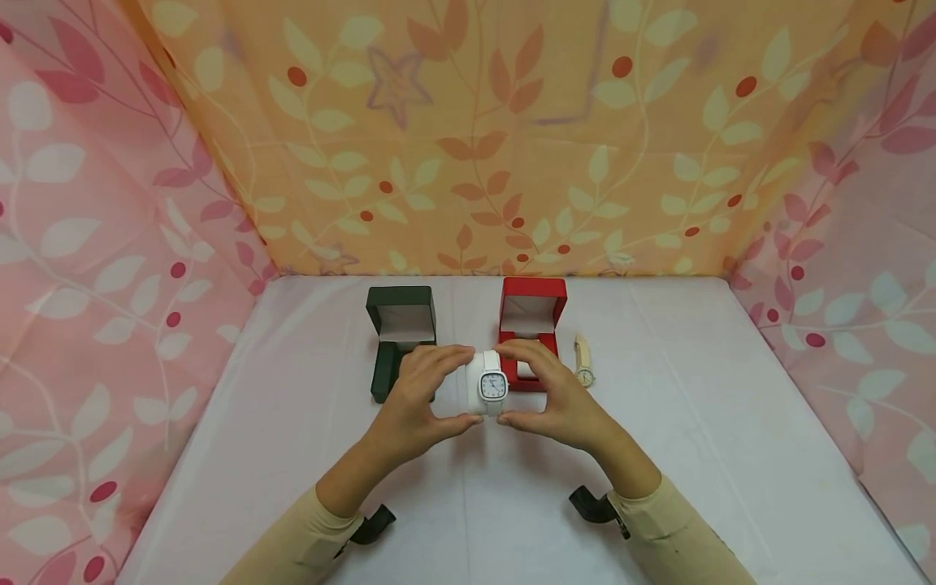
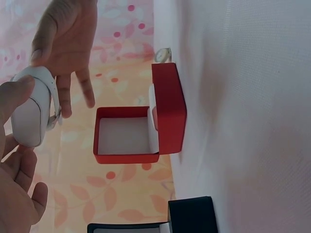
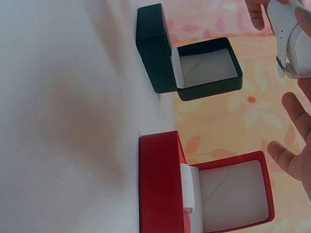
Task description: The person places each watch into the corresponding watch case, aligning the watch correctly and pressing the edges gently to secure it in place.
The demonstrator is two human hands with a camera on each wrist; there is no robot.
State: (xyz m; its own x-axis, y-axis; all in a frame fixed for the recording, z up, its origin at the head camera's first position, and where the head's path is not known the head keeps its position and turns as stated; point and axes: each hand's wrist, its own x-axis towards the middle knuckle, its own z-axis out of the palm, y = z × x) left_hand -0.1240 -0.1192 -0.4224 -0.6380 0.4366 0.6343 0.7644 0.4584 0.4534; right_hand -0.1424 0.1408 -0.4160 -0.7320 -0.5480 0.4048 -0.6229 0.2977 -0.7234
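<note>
A white wristwatch with a squarish dial is strapped round a white cushion, raised over the table between both hands. My left hand pinches the cushion from the left, thumb at the near end and fingers at the far end. From the other side my right hand pinches the watch and cushion in the same way. The buckle side of the strap shows in the left wrist view. Behind the hands stand a green watch box and a red watch box, lids up.
A second watch with a cream strap lies right of the red box. Inside the red box sits a white cushion. My left hand partly covers the green box. A white cloth covers the table, with floral curtains around it.
</note>
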